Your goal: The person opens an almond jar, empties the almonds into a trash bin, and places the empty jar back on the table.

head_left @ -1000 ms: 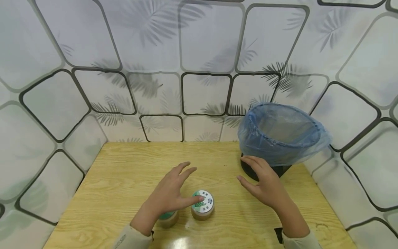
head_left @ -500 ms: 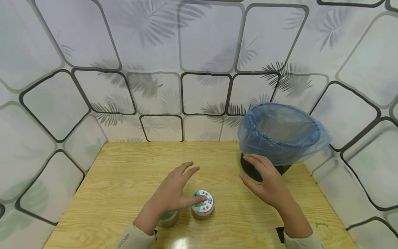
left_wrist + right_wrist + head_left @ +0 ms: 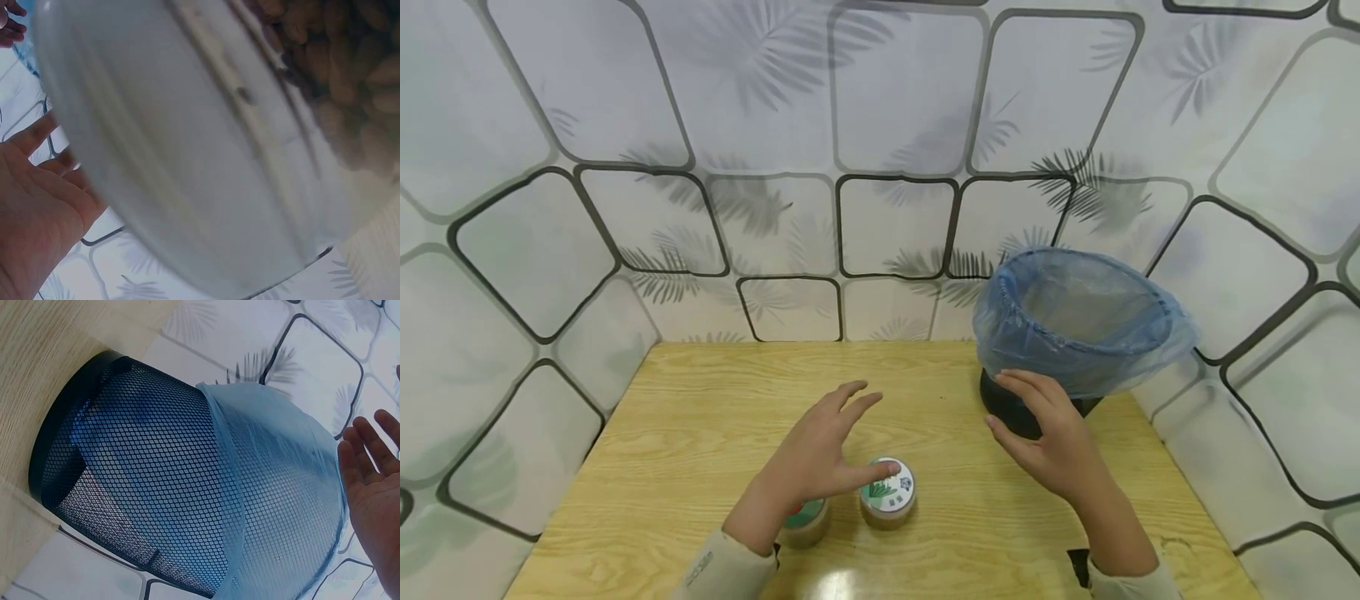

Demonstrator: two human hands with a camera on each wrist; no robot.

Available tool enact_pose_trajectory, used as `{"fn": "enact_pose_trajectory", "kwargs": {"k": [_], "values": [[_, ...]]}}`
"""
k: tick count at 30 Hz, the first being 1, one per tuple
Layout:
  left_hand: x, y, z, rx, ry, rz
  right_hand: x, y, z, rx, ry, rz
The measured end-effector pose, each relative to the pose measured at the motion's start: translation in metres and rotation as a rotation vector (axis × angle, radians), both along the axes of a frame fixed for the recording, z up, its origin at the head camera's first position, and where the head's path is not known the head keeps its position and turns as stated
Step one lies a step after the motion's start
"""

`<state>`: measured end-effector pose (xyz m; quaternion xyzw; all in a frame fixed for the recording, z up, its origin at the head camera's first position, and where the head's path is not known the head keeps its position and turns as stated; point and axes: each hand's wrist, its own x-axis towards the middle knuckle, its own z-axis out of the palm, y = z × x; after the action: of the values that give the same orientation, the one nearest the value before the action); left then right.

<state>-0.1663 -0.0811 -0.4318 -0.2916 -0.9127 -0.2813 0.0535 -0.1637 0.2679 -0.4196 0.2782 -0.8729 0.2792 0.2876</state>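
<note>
My left hand [image 3: 820,454] hovers over two squat round jars, its fingers spread and loosely bent, holding nothing. One jar [image 3: 889,498] has a green-and-white printed lid, which my left thumb overlaps in the head view. The other jar [image 3: 808,527] is partly hidden beneath the left hand and shows a green lid edge with a bit of red. Up close in the left wrist view, a clear jar [image 3: 181,137] with brown, nut-like pieces inside stands beside the left palm [image 3: 44,212]. My right hand [image 3: 1052,437], also relaxed and holding nothing, is in front of a wastebasket [image 3: 150,462].
The black mesh wastebasket stands at the back right, its rim covered by a blue plastic bag [image 3: 1037,358]. Everything rests on a wood-grain table [image 3: 715,400]. Patterned panels [image 3: 895,225] enclose its back and both sides.
Both hands have drifted slightly right, the right one also a little upward. More of the left jar's lid shows now. The jars and wastebasket stay in place.
</note>
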Motion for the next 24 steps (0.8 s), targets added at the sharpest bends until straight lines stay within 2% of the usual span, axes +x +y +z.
{"fn": "enact_pose_trajectory", "kwargs": {"k": [7, 15, 24], "values": [[-0.002, 0.006, 0.000, -0.007, 0.014, -0.028, 0.000, 0.003, 0.002, 0.021, 0.003, -0.016], [-0.006, 0.012, 0.001, -0.017, 0.028, -0.037, -0.002, 0.006, 0.000, 0.017, 0.101, -0.003], [-0.010, 0.022, 0.001, 0.004, 0.037, -0.066, -0.005, 0.007, -0.004, -0.051, 0.230, -0.006]]}}
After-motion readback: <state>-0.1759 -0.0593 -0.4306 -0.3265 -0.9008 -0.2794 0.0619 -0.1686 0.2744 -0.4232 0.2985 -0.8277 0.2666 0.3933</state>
